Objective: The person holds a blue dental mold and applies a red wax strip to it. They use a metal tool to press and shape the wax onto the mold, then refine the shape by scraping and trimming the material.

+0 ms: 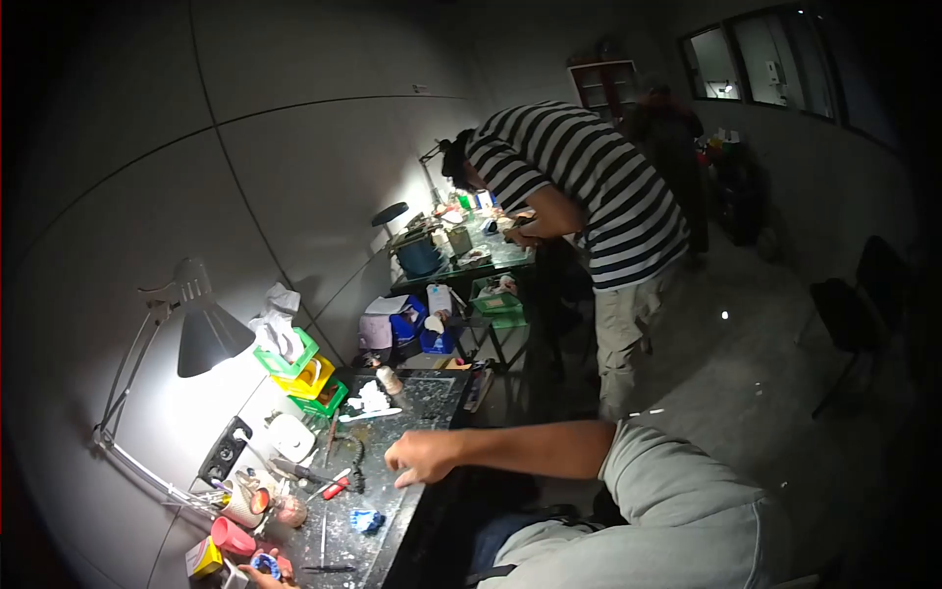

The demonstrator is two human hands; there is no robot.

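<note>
My right hand (417,456) rests at the front edge of a dark, speckled workbench (432,393), fingers loosely curled down onto the top with nothing visible in them; my grey sleeve (687,491) runs back to the lower right. Only the fingertips of my left hand (263,577) show at the bottom edge, against a small blue-rimmed round object (265,562); its grip is hidden. Between the hands lie a small blue piece (368,520), a red-handled tool (336,488) and thin metal picks (324,535).
A desk lamp (201,334) lights the wall side, beside stacked green and yellow bins (304,378), a pink cup (233,537) and a white cloth (371,398). Further on, a person in a striped shirt (589,187) bends over a second cluttered bench (471,257). A dark chair (863,304) stands on the right.
</note>
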